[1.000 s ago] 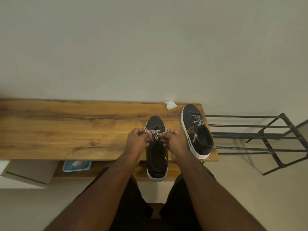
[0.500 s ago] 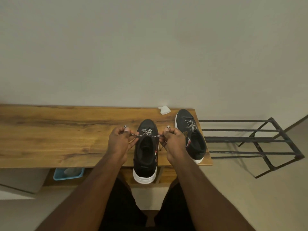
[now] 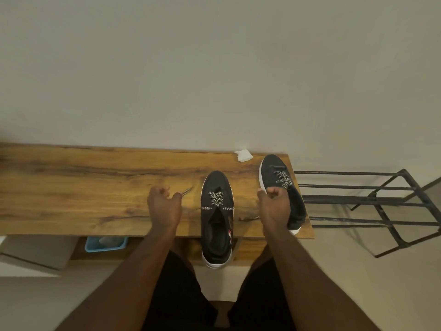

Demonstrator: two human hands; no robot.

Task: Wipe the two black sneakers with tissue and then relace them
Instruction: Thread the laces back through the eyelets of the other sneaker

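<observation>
A black sneaker (image 3: 216,225) with a white sole lies on the wooden bench (image 3: 83,192), its heel hanging over the front edge. Its black-and-white lace (image 3: 216,199) is crossed over the tongue and drawn out to both sides. My left hand (image 3: 163,207) pinches the left lace end, whose tip sticks out past my fingers. My right hand (image 3: 274,206) grips the right lace end, right of the shoe. The second black sneaker (image 3: 280,185), laced, lies at the bench's right end, partly behind my right hand. A crumpled white tissue (image 3: 244,155) sits at the back edge.
A black metal rack (image 3: 372,201) stands right of the bench. Under the bench sits a light blue tray (image 3: 106,243) holding something pale. A plain wall rises behind the bench. My legs in dark shorts are below the front edge.
Both hands have pulled apart, away from the middle sneaker, drawing the lace ends out to the left and right. The view has shifted slightly.
</observation>
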